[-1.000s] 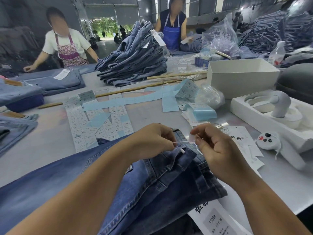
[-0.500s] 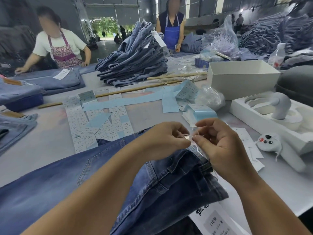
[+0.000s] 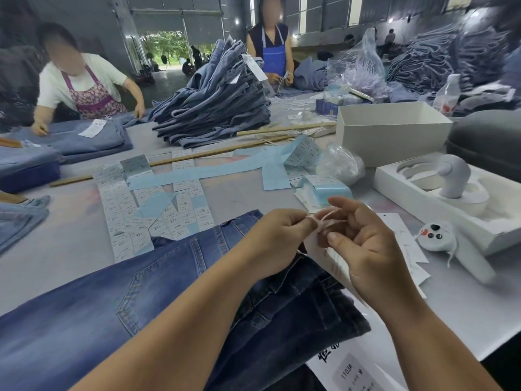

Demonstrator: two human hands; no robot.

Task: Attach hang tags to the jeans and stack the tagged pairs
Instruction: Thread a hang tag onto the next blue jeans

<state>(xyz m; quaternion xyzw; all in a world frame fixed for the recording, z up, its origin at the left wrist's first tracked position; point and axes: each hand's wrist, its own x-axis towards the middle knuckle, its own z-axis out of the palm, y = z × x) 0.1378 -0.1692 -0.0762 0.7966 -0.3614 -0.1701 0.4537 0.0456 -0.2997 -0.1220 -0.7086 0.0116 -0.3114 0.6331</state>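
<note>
A pair of blue jeans (image 3: 158, 292) lies folded in front of me, waistband toward the right. My left hand (image 3: 277, 238) pinches a thin white tag string (image 3: 324, 220) just above the waistband. My right hand (image 3: 366, 249) holds the same string looped around its fingers. A white hang tag (image 3: 321, 253) hangs between the hands and is partly hidden by the right one. More white tags (image 3: 406, 244) lie on the table to the right. A tall stack of jeans (image 3: 214, 108) stands at the back centre.
Sticker sheets (image 3: 158, 210) and blue backing strips (image 3: 225, 173) cover the middle of the table. A white box (image 3: 392, 131), a moulded white tray (image 3: 451, 198) and a small white device (image 3: 439, 235) sit at right. Two people work at the far side.
The hands rose off the waistband and came close together. The string, stretched straight between them before, is now looped, and the hang tag has lifted up between the hands.
</note>
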